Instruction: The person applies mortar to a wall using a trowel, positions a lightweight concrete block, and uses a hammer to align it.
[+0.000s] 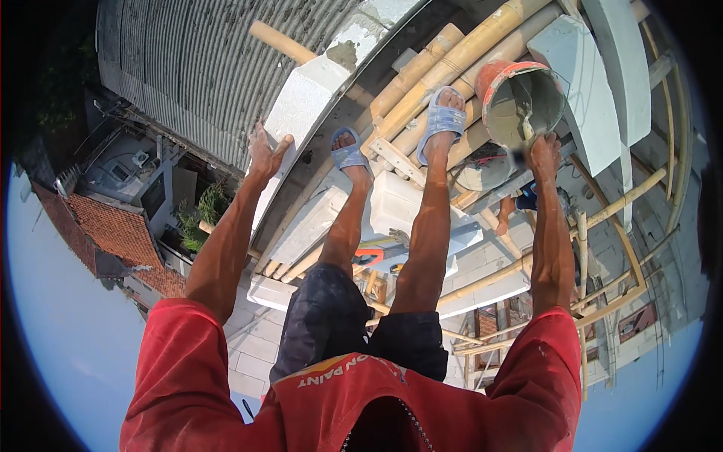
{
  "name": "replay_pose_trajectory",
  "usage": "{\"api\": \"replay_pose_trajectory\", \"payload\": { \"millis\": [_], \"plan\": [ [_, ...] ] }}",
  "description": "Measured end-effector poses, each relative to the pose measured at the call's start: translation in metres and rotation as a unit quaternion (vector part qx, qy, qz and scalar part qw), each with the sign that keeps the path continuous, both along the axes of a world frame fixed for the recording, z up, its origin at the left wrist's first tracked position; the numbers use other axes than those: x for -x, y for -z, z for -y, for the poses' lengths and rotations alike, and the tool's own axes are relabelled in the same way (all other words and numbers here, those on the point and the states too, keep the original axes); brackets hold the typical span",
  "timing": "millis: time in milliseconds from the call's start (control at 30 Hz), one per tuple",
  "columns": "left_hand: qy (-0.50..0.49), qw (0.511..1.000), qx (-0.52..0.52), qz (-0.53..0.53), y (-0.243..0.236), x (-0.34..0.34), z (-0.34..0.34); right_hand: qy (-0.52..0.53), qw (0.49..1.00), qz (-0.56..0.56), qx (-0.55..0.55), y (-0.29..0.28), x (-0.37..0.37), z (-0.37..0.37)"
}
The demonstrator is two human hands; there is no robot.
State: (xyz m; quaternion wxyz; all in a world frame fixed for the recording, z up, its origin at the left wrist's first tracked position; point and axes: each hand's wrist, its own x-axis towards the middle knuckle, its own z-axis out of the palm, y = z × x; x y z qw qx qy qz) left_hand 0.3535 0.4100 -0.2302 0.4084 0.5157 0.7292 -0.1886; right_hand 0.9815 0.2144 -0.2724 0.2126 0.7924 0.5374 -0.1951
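My left hand (267, 156) lies on the edge of a white lightweight block (301, 98) in the wall, thumb and fingers spread, with nothing held. My right hand (544, 154) is closed round the handle of a trowel (528, 124), at the near rim of an orange bucket (497, 75). Grey wet mortar (506, 113) lies in the bucket, which is tilted so its mouth faces me. The trowel's metal end dips into the mortar; my fingers hide its handle.
My sandalled feet stand on bamboo poles (422, 71). White blocks (395, 200), a saw with an orange handle (369, 257) and a second pail (486, 173) are close by. Another person's hand (506, 211) shows below. A corrugated roof (203, 60) lies beyond the wall; bamboo scaffolding drops away right.
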Motion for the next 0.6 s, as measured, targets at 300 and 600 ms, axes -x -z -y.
{"api": "replay_pose_trajectory", "payload": {
  "millis": [300, 600],
  "plan": [
    [0.05, 0.999, 0.002, 0.009, 0.002, -0.003, -0.005, 0.168, 0.981, -0.099, 0.01, -0.027, 0.009, -0.011],
    [-0.219, 0.971, 0.088, 0.02, -0.006, -0.08, -0.056, 0.305, 0.941, -0.147, 0.011, -0.104, 0.009, -0.016]
  ]
}}
